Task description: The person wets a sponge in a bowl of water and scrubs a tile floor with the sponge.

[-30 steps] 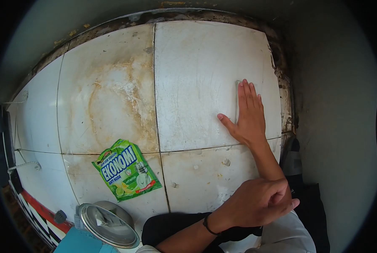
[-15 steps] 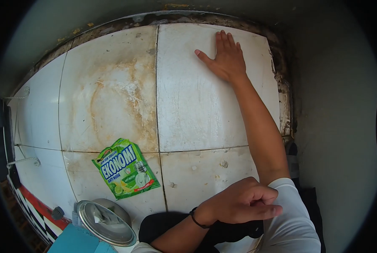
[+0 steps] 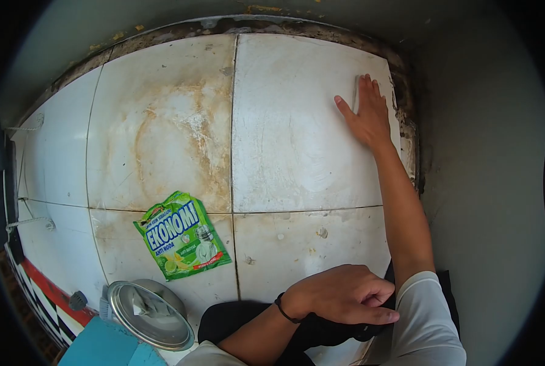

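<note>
My right hand (image 3: 372, 116) lies flat on a pale tile (image 3: 294, 128) near its right edge, pressing on a thin, light-coloured piece whose edge shows beside the fingers; most of it is hidden under the palm. My left hand (image 3: 345, 294), with a dark band at the wrist, is curled in front of my body near my right upper arm. Its fingers are folded in, and whether they hold anything is hidden. Left of both hands, a green packet (image 3: 184, 236) lettered EKONOMI lies on the tiles.
A metal bowl (image 3: 152, 315) with something pale inside stands at the lower left, beside a blue object (image 3: 104, 344) and a brush (image 3: 106, 308). Brown stains mark the tile (image 3: 162, 134) on the left. Walls (image 3: 480, 152) border the tiles at the right and back.
My right hand slid from the right side up to the back of the tile, then back to the right edge. My left hand stayed curled and shifted only slightly.
</note>
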`<state>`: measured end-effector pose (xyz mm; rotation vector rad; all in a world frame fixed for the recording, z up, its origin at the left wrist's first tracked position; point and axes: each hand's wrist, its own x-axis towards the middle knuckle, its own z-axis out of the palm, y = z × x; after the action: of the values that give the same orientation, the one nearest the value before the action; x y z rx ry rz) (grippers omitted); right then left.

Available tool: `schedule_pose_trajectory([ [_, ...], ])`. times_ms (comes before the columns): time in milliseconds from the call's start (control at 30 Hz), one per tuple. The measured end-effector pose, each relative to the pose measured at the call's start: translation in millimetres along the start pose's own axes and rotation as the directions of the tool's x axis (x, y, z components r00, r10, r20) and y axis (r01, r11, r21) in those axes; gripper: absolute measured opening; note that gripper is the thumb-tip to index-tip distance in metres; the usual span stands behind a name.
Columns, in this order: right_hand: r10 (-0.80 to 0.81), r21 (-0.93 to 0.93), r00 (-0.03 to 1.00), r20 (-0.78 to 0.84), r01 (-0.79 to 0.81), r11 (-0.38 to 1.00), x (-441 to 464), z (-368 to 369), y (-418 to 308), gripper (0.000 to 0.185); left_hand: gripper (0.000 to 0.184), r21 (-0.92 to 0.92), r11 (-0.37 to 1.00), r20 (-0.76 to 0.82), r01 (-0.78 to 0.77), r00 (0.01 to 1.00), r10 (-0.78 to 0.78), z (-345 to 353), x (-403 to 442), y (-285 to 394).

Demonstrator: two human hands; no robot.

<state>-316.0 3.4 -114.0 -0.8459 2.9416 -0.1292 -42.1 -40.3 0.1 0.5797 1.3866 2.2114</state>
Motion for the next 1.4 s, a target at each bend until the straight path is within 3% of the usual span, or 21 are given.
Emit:
schedule_pose_trajectory([
  [33,0.052,0.006,0.999,0.005,-0.052,0.999,26.1,-0.4,-3.4,0.102,0.053,-0.001,1.000,0.010,0.005,1.000,-0.005,-1.3,0.3,1.9],
  [167,-0.056,-0.012,0.998,0.034,0.057,0.998,55.5,3.5,-63.5,0.108,0.052,-0.049,0.999,0.004,-0.023,1.000,0.023,-3.2,-1.5,-6.4],
  [300,-0.349,0.066,0.937,-0.022,0.350,0.934,-15.7,14.4,-105.4,0.101,0.047,-0.173,0.984,0.048,-0.039,0.998,0.048,-9.3,-11.4,-5.8],
  [400,-0.426,0.117,0.905,0.024,0.420,0.900,-88.6,6.9,-93.2,0.099,0.045,-0.184,0.983,0.032,-0.015,0.999,0.021,-7.8,-20.2,-11.6],
  [567,-0.273,0.012,0.956,0.109,0.273,0.962,-129.6,-8.3,-29.2,0.100,0.047,-0.114,0.992,-0.041,-0.061,0.998,0.057,-1.4,-21.2,-6.6],
  [700,-0.029,-0.038,0.999,0.025,0.030,0.999,-34.7,0.3,16.5,0.100,0.047,-0.059,0.996,-0.039,-0.060,0.998,0.058,-1.1,-16.0,-1.3],
  [767,0.071,0.003,0.997,0.007,-0.071,0.997,20.2,-0.4,-0.8,0.103,0.047,-0.100,0.992,-0.011,-0.080,0.997,0.079,0.5,-9.1,-4.7],
  [833,0.066,0.031,0.998,0.010,-0.066,0.997,60.8,2.4,-36.2,0.108,0.047,-0.116,0.987,0.007,-0.114,0.993,0.116,-0.1,-3.0,-7.2],
  [1000,-0.310,0.084,0.951,0.025,0.307,0.948,45.2,14.0,-146.1,0.107,0.057,-0.185,0.978,0.113,-0.096,0.987,0.118,-19.2,-13.0,-8.6],
  [1100,-0.472,0.145,0.881,-0.042,0.472,0.869,-18.3,20.6,-155.2,0.105,0.058,-0.081,0.996,0.137,0.032,0.990,-0.020,-13.9,-14.1,-11.4],
  [1167,-0.489,0.185,0.872,-0.018,0.484,0.855,-64.9,13.4,-136.8,0.104,0.058,-0.015,0.999,0.090,0.030,0.996,-0.029,-10.1,-15.4,-14.0],
  [1233,-0.419,0.154,0.907,0.041,0.409,0.899,-96.7,4.2,-105.8,0.103,0.058,0.002,1.000,0.047,0.020,0.999,-0.020,-9.6,-16.7,-13.6],
  [1300,-0.247,0.062,0.969,0.015,0.245,0.967,-91.9,-0.9,-65.3,0.101,0.057,-0.028,1.000,0.026,0.004,1.000,-0.003,-6.5,-17.3,-7.9],
  [1400,-0.023,0.082,0.995,-0.098,0.031,0.996,-16.7,10.5,-0.9,0.098,0.053,0.005,1.000,0.054,0.022,0.998,-0.023,-1.4,-14.5,-10.7],
])
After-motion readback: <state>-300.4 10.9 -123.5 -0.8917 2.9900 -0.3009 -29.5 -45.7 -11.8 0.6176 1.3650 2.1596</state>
